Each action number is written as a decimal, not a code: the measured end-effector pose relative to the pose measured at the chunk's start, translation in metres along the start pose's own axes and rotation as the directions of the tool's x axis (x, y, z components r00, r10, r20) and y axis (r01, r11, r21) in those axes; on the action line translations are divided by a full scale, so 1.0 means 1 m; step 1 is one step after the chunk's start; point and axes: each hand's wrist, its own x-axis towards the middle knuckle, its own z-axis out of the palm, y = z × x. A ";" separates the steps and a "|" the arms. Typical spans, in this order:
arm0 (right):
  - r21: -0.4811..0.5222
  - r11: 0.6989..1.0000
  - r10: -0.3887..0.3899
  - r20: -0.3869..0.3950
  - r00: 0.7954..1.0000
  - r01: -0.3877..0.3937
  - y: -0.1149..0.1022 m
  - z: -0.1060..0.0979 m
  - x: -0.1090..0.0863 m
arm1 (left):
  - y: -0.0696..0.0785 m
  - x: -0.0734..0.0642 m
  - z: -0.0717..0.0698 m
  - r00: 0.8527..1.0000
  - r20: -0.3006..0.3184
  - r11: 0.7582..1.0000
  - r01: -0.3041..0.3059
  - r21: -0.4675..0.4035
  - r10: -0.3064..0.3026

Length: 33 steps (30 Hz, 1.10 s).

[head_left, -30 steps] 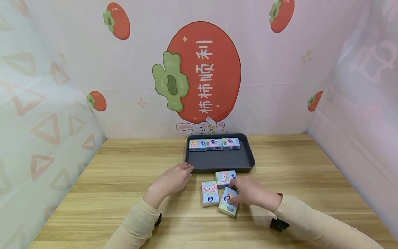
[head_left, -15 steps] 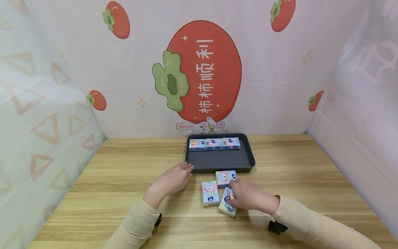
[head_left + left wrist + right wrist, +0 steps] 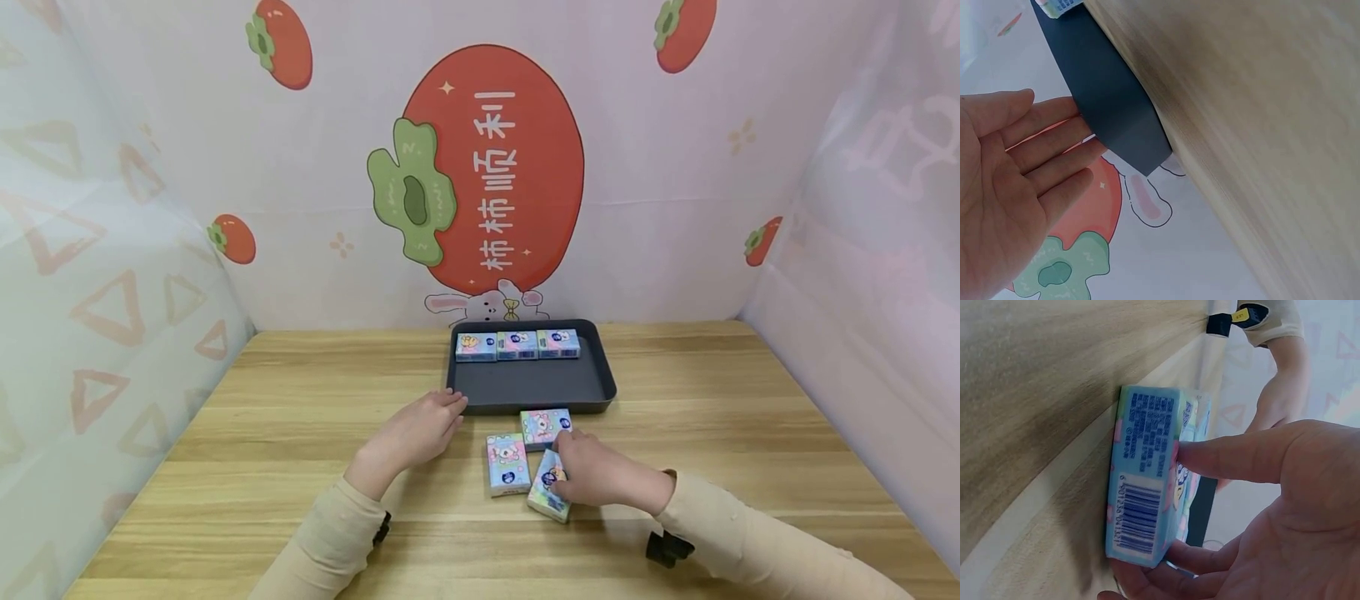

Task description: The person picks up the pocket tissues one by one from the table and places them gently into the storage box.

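Observation:
A dark grey tray (image 3: 528, 387) stands on the wooden table. Straight fingers of my left hand (image 3: 416, 433) touch its near left corner; the left wrist view shows the hand (image 3: 1010, 162) with its palm exposed and fingertips against the tray wall (image 3: 1110, 106). My right hand (image 3: 609, 473) pinches a pastel tissue pack (image 3: 550, 500) between thumb and fingers. In the right wrist view, the barcode side of this tissue pack (image 3: 1138, 481) faces the camera. Beside it lie a second tissue pack (image 3: 507, 465), to the left, and a third pack (image 3: 543, 427), near the tray's front edge.
Inside the tray, along its back wall, a left pack (image 3: 476, 347), a middle pack (image 3: 517, 344) and a right pack (image 3: 558, 343) sit in a row. Behind the table (image 3: 315, 400) hangs a printed cloth (image 3: 637, 208), with more cloth on both sides.
My right hand has shifted slightly left over the tissue pack, covering more of its right side. The left hand stays at the tray corner, and the head view has tilted a little.

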 end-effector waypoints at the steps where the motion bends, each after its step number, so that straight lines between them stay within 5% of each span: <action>1: 0.006 1.000 0.002 0.001 1.000 -0.002 0.001 0.000 0.000 | 0.000 0.000 0.000 1.000 0.002 1.000 0.000 0.001 0.000; 33: 0.094 0.995 0.036 0.068 0.997 -0.043 0.004 -0.004 0.000 | 0.001 0.000 -0.001 1.000 0.015 1.000 0.011 -0.009 -0.011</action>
